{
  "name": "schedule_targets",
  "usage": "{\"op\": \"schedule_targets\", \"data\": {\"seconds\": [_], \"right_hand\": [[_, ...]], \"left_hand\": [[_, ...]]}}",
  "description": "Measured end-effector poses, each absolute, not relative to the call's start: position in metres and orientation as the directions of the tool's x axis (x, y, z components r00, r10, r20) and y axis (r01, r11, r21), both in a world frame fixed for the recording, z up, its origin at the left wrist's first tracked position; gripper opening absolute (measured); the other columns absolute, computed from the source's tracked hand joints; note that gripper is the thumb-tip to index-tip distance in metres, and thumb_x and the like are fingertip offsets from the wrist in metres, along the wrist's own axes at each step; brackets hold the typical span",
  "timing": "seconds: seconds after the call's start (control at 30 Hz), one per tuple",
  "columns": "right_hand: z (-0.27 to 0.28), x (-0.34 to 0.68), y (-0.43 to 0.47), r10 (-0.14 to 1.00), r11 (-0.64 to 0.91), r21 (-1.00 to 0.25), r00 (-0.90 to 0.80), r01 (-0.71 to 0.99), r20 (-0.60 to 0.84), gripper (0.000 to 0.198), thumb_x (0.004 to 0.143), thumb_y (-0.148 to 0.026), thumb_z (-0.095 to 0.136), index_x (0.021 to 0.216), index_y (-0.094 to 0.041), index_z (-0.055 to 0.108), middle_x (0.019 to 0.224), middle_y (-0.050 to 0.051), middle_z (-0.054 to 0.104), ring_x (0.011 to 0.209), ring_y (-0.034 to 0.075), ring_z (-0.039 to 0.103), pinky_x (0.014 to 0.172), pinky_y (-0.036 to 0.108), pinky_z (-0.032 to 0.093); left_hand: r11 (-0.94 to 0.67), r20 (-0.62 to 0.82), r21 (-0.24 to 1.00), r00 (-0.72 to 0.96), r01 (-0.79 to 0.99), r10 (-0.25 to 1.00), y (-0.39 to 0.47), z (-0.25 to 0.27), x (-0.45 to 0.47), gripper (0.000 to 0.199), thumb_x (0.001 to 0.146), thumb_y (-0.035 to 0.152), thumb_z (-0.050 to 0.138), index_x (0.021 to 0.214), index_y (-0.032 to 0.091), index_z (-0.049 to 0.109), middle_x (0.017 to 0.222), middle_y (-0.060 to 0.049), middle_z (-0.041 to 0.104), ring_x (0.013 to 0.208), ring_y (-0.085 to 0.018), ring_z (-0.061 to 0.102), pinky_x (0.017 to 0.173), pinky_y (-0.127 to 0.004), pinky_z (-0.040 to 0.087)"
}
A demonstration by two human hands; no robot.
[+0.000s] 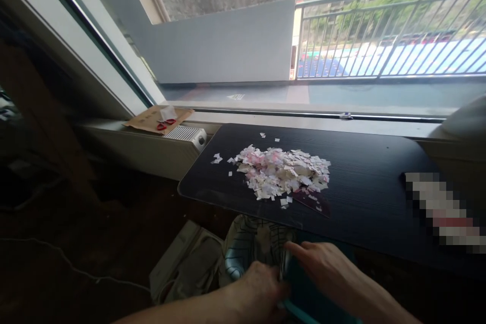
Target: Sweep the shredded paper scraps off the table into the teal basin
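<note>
Below the front edge of the table, my left hand (pixel 264 283) is closed with its fingers wrapped round the edge of a pale bag with dark stripes (pixel 239 248). My right hand (pixel 322 263) reaches in from the right, its thumb and index finger pinched at the bag's upper right edge. A teal bin (pixel 306 291) sits beneath and beside both hands, partly hidden by them. On the dark table (pixel 364 177) lies a heap of small cut paper pieces (pixel 283 169), white and pinkish. Several loose pieces are scattered round the heap.
Red-handled scissors (pixel 166 124) lie on a brown envelope (pixel 144 119) on the window ledge, beside a white heater (pixel 186 136). A blurred-out item (pixel 442 210) rests at the table's right. A white cable (pixel 76 271) crosses the dark floor at left. A box-like item (pixel 178 258) stands left of the bag.
</note>
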State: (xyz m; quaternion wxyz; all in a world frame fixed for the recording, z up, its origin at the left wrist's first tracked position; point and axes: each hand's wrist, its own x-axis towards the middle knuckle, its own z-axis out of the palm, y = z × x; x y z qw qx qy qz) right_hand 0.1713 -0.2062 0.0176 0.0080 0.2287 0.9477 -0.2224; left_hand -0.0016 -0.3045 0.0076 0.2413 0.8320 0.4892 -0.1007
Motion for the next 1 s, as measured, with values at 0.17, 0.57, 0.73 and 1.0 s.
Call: {"op": "schedule_targets", "data": {"seconds": [0.17, 0.57, 0.73, 1.0], "right_hand": [[0.05, 0.183, -0.168, 0.686, 0.686, -0.396, -0.724, 0.61, 0.073, 0.031, 0.093, -0.022, 0.038, 0.118, -0.02, 0.055, 0.104, 0.009, 0.064, 0.085, 0.018, 0.061, 0.069, 0.028, 0.046], [0.042, 0.163, -0.129, 0.848, 0.52, -0.255, -0.528, 0.815, 0.043, 0.039, 0.081, -0.029, 0.058, 0.118, -0.016, 0.056, 0.109, 0.013, 0.058, 0.1, 0.029, 0.054, 0.083, 0.04, 0.047], [0.033, 0.166, -0.127, 0.849, 0.502, -0.422, -0.522, 0.755, 0.078, 0.046, 0.081, -0.016, 0.052, 0.127, -0.013, 0.048, 0.11, 0.014, 0.056, 0.097, 0.025, 0.056, 0.082, 0.036, 0.048], [0.027, 0.18, -0.134, 0.835, 0.43, -0.727, -0.541, 0.535, 0.096, 0.018, 0.087, -0.032, 0.051, 0.097, -0.021, 0.061, 0.086, 0.003, 0.063, 0.073, 0.015, 0.059, 0.065, 0.026, 0.047]], "left_hand": [[-0.336, -0.411, 0.318, 0.448, 0.886, 0.794, -0.294, 0.021, -0.013, 0.021, 0.075, 0.038, 0.06, 0.085, 0.02, 0.059, 0.082, -0.004, 0.062, 0.067, -0.023, 0.062, 0.059, -0.031, 0.051], [-0.283, -0.435, 0.344, 0.419, 0.895, 0.797, -0.289, 0.033, -0.024, 0.021, 0.079, 0.04, 0.067, 0.082, 0.02, 0.061, 0.084, -0.003, 0.063, 0.071, -0.022, 0.063, 0.064, -0.03, 0.05], [-0.234, -0.453, 0.355, 0.385, 0.905, 0.804, -0.289, 0.036, -0.035, 0.008, 0.075, 0.022, 0.067, 0.078, 0.02, 0.06, 0.082, -0.001, 0.062, 0.07, -0.02, 0.061, 0.065, -0.028, 0.049], [-0.125, -0.508, 0.366, 0.311, 0.922, 0.803, -0.29, 0.06, -0.04, 0.018, 0.077, 0.036, 0.068, 0.077, 0.02, 0.061, 0.084, -0.002, 0.062, 0.074, -0.021, 0.062, 0.065, -0.029, 0.047]]}}
